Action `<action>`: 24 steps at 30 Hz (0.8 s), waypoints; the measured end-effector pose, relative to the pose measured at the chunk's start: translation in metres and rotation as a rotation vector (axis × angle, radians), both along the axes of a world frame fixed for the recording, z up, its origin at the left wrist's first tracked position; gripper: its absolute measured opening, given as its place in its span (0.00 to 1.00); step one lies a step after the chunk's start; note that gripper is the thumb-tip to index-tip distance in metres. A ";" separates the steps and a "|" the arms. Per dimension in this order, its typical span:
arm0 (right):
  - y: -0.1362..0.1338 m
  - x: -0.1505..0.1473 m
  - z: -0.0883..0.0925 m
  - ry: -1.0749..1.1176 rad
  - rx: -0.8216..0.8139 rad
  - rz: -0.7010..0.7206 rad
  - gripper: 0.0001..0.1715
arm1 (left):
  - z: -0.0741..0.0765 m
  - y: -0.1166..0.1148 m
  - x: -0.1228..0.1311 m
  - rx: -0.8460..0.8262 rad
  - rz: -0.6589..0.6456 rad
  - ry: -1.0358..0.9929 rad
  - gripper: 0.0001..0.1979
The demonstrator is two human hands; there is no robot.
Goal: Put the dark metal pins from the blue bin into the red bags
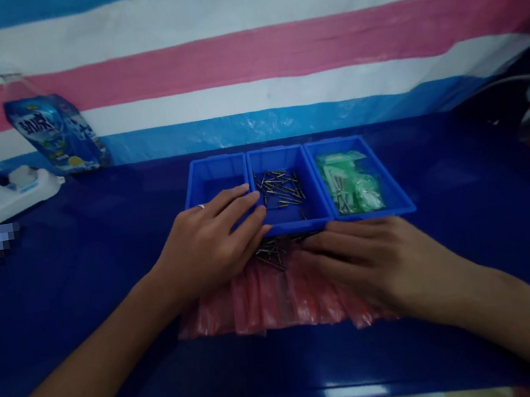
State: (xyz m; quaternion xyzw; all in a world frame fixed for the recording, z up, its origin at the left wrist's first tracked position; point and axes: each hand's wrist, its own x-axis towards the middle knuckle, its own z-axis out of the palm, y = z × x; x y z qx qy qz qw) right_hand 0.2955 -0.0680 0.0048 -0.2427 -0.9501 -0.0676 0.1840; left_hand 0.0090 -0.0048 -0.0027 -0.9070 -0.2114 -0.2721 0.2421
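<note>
You are apparently working at the loose slender pins (269,251), which are lying just in front of the middle bin (299,226), by the far ends of the pink bags (271,304); more pins (280,186) are lying inside it. Your left hand (219,242) is resting at the bin's near left corner, fingers slightly parted, thumb hidden; I cannot tell whether it is holding anything. Your right hand (372,252) is resting before the near right corner, fingers bent towards the loose pins; its fingertips are not showing a clear hold. Handling these pins is probably calling for a light fingertip pinch.
</note>
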 end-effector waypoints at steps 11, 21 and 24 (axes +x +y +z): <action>-0.007 -0.002 -0.002 -0.073 0.154 -0.079 0.22 | 0.001 -0.002 0.000 -0.033 -0.029 -0.019 0.11; -0.009 -0.006 -0.007 0.114 0.025 -0.117 0.18 | -0.001 0.000 0.000 -0.057 -0.037 -0.015 0.10; -0.010 -0.009 -0.001 0.412 -0.234 -0.142 0.11 | -0.001 -0.001 0.000 -0.050 -0.036 -0.008 0.09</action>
